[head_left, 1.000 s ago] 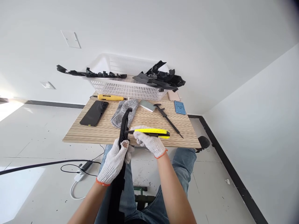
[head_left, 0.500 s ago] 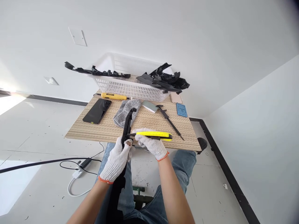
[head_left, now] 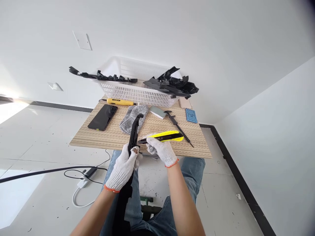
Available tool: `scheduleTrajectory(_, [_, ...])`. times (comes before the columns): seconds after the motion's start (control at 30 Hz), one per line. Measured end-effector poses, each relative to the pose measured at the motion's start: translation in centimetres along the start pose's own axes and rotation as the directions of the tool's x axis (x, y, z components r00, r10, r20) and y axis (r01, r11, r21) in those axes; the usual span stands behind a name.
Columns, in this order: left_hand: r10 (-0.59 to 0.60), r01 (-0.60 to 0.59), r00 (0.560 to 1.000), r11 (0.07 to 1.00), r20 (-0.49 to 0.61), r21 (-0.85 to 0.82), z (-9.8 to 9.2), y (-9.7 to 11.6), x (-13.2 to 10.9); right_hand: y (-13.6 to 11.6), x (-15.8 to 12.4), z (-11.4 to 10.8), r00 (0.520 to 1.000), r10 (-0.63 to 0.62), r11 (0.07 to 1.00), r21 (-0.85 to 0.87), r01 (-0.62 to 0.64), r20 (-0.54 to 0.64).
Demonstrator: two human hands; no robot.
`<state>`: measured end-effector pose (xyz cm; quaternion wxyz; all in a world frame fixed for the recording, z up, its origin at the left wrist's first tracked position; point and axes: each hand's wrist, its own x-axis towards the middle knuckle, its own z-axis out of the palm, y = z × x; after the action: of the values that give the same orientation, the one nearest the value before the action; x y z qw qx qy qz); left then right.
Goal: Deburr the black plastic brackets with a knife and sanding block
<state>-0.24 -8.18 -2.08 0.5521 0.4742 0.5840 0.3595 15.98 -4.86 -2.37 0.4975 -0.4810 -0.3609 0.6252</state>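
Observation:
A long black plastic part point(head_left: 134, 132) runs upward from my lap past the table's front edge. My left hand point(head_left: 125, 162), in a white knit glove with an orange cuff, is closed around its middle, and the glove's thumb tip is worn through. In my right hand point(head_left: 161, 150), also gloved, is a yellow and black utility knife point(head_left: 167, 135), its handle pointing right. The knife's tip is close beside the part, just above my left thumb; whether it touches I cannot tell. Beyond the part's upper end lies a grey cloth point(head_left: 130, 119).
On the table point(head_left: 98, 139) lie a black phone point(head_left: 102, 117), a yellow corded tool point(head_left: 120, 102), a grey box point(head_left: 157, 112), a caliper point(head_left: 178, 126) and a blue card point(head_left: 191, 115). Black plastic parts point(head_left: 172, 83) rest across a white basket point(head_left: 137, 94). Cables and a power strip point(head_left: 85, 180) lie at floor left.
My right hand has turned the knife, so its handle end now tilts upward and more of its black side shows. My left hand and the black part stay nearly still.

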Motion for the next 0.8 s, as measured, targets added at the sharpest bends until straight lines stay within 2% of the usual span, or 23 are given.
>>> scheduleTrajectory(0.13, [0.004,-0.004,1.000,1.000,0.011,0.002,-0.03,0.13,-0.01,0.31,0.12,-0.01,0.999,-0.030,0.995,-0.096,0.033,0.033])
scheduleTrajectory(0.23, [0.017,-0.018,1.000,1.000,0.023,0.013,-0.12,0.17,-0.04,0.60,0.11,-0.24,0.998,-0.043,0.994,-0.102,0.048,0.043])
scheduleTrajectory(0.37, [0.035,-0.036,0.999,0.999,0.034,0.017,-0.25,0.17,-0.11,0.42,-0.07,-0.33,0.989,-0.089,0.982,-0.155,0.107,0.121])
scheduleTrajectory(0.53, [0.003,-0.003,1.000,1.000,0.008,-0.015,-0.13,-0.05,-0.07,0.26,-0.19,-0.14,0.988,-0.147,0.969,-0.192,0.152,0.039])
scheduleTrajectory(0.7, [0.000,0.000,1.000,1.000,0.003,-0.029,0.01,-0.31,0.03,0.23,-0.18,-0.13,0.984,-0.128,0.972,-0.181,0.149,0.120])
scheduleTrajectory(0.8, [-0.005,0.004,1.000,1.000,-0.009,-0.022,0.05,-0.23,-0.01,0.41,-0.23,-0.35,0.982,-0.150,0.957,-0.234,0.173,0.114])
